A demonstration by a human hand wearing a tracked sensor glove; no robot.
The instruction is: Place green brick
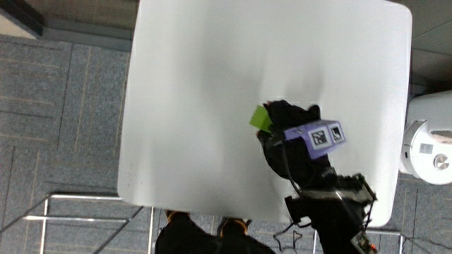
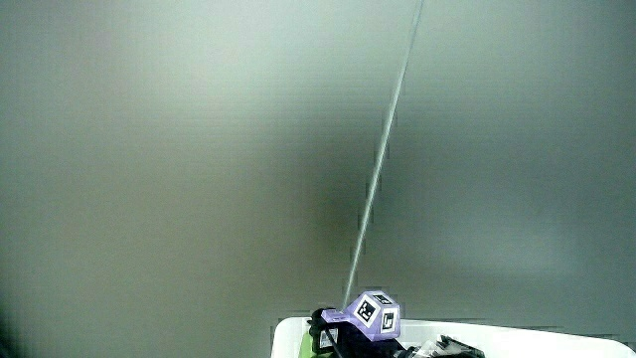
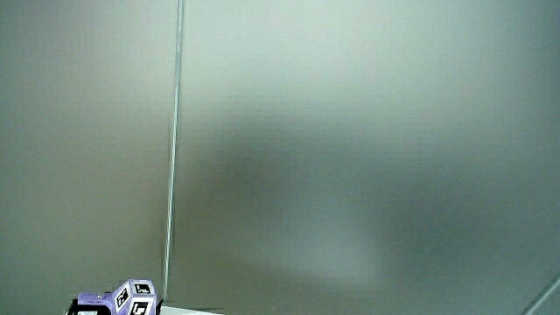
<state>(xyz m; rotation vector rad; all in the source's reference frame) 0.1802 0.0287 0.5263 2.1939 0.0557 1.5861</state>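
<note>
Grip [image 1: 286, 130] pinching green brick [image 1: 260, 118], over table [image 1: 198, 85]; side views mostly pale wall

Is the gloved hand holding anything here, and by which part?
The hand grips the green brick by the end nearer its palm; the other end sticks out past the fingertips, over the table.

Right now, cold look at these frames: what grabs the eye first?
The bright green brick on the bare white table, with the black gloved hand closed on it, nearer the person's edge of the table than its middle. Next, the purple patterned cube on the back of the hand. The side views show mostly a pale wall, with only the cube peeking in.
</note>
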